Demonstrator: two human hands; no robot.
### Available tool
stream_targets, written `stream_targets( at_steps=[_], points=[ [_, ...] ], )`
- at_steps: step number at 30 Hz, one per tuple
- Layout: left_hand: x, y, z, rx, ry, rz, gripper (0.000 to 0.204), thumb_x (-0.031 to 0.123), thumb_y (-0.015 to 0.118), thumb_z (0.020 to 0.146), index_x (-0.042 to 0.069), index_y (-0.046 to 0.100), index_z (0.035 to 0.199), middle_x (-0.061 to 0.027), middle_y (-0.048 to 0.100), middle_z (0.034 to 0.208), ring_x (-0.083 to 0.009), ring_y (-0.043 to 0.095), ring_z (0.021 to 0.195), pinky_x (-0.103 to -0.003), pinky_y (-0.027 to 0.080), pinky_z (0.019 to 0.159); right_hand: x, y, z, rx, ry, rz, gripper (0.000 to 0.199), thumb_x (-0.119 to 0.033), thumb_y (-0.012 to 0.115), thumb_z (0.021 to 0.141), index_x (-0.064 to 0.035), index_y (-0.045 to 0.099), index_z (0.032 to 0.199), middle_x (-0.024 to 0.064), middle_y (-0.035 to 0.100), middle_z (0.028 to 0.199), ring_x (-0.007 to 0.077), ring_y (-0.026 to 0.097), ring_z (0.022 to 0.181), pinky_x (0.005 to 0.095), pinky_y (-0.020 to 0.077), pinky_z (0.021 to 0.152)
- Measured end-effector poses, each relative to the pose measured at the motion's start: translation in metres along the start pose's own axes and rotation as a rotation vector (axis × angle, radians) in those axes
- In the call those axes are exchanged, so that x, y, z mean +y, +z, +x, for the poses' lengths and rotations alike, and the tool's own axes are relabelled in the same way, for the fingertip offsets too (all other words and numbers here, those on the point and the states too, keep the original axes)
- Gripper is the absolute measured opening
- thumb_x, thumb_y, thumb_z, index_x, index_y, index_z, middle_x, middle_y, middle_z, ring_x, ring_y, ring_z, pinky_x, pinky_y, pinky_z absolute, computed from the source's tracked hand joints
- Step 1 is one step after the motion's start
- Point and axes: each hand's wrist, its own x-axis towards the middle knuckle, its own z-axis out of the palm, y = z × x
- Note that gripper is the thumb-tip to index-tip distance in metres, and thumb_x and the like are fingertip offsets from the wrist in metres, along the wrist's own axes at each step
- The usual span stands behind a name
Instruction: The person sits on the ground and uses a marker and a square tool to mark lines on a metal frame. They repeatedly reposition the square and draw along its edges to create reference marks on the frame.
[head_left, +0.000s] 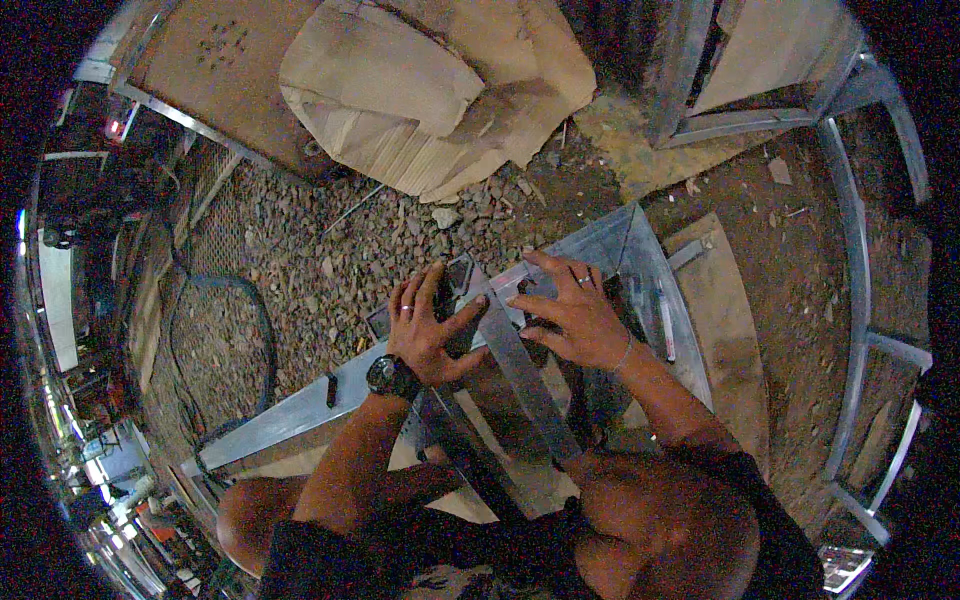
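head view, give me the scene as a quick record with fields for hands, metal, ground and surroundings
left hand: fingers spread, left of the metal strip; dark watch on its wrist
right hand: fingers spread, right of the strip
strip: runs from between the hands toward the body
long metal bar: extends toward lower left, small dark piece on it
ground: gravel, with cardboard beyond the hands
surroundings: dark hose left, metal frame right

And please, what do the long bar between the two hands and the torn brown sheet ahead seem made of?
The long bar: probably metal, dull grey, from its crisp straight edges. The torn brown sheet: likely matte cardboard, since ridged corrugation shows.
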Motion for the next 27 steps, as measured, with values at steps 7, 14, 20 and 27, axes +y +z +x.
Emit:
stream_targets(
  at_steps=[7,14,20,27],
  points=[
    [0.0,0.004,0.001,-0.017,-0.02,0.003,0.074,0.061,0.083,0.073,0.042,0.067,0.142,-0.0263,0.031,0.168,-0.049,0.034,0.15,-0.065,0.023,0.122,0.0,0.007,0.0,0.002,-0.01,-0.034,0.049,-0.042,0.084,0.083,-0.0273,0.074,0.129,0.0114,0.036,0.167,0.0398,0.039,0.144,0.0566,0.0313,0.115],
    [-0.003,0.006,-0.001,0.004,-0.008,-0.004,0.076,0.061,0.084,0.071,0.042,0.066,0.143,-0.0269,0.032,0.168,-0.049,0.034,0.15,-0.066,0.023,0.121,0.004,0.005,-0.003,0.106,0.053,0.127,0.085,-0.043,0.091,0.074,-0.0179,0.058,0.148,0.0133,0.039,0.165,0.0408,0.039,0.146,0.0579,0.0299,0.117],
    [-0.003,0.006,-0.001,0.014,-0.004,-0.002,0.076,0.062,0.084,0.071,0.042,0.067,0.142,-0.0264,0.033,0.167,-0.0486,0.035,0.15,-0.066,0.023,0.121,0.005,0.005,0.0,0.084,0.107,0.047,0.093,-0.05,0.09,0.073,-0.0133,0.054,0.15,0.0119,0.042,0.163,0.0377,0.037,0.149,0.0569,0.0265,0.119],
    [-0.003,0.005,-0.001,0.018,0.002,0.002,0.076,0.062,0.084,0.071,0.042,0.066,0.142,-0.0264,0.033,0.167,-0.0487,0.036,0.149,-0.065,0.024,0.121,0.004,0.01,0.0,0.089,0.094,-0.005,0.089,-0.054,0.089,0.072,-0.0144,0.058,0.146,0.0084,0.042,0.163,0.0344,0.035,0.15,0.0552,0.0245,0.119]
  ],
)
